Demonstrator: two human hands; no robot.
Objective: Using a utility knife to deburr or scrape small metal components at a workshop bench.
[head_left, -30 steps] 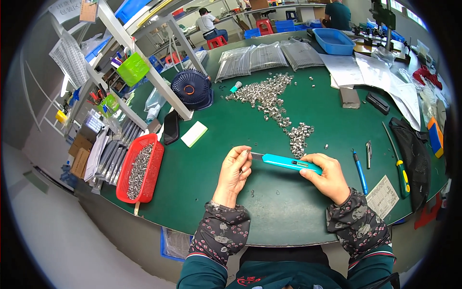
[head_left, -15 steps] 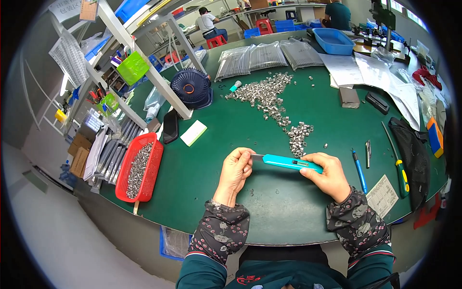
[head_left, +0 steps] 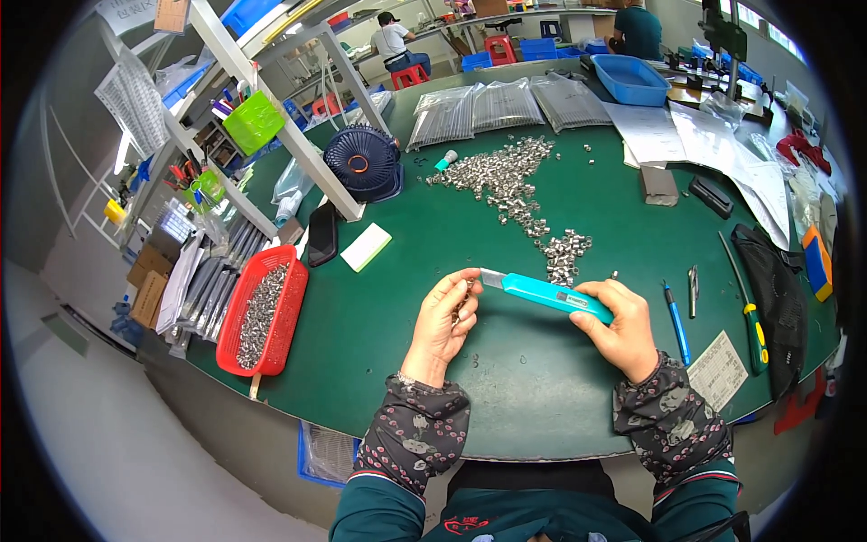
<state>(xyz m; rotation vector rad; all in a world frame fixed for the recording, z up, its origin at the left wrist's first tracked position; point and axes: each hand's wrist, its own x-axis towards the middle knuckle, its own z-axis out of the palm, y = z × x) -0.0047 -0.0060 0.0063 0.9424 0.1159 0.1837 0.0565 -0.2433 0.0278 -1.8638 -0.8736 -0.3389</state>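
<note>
My right hand (head_left: pixel 623 325) is closed around the turquoise handle of a utility knife (head_left: pixel 542 294), thumb on its near side. Its bare blade (head_left: pixel 492 277) points left and touches or nearly touches the fingertips of my left hand (head_left: pixel 444 316). That hand is closed in a pinch, palm partly turned up. Something small with a dull metallic glint shows among its fingers, too small to make out. Beyond the knife lies a loose pile of small silvery metal rings (head_left: pixel 506 185), trailing toward me into a smaller cluster (head_left: pixel 566 256).
At left stand a red basket (head_left: pixel 298 312) of small metal parts, a phone (head_left: pixel 322 235) and a dark fan (head_left: pixel 361 163). At right lie a blue pen (head_left: pixel 675 323), a file with a yellow-green handle (head_left: pixel 757 339) and a paper slip (head_left: pixel 718 370). Bagged rods (head_left: pixel 506 107) lie at the back.
The knife has tilted, its blade end rising and its handle end dropping slightly. More of the blade's flat face shows. My left fingers have shifted a little around the blade tip.
</note>
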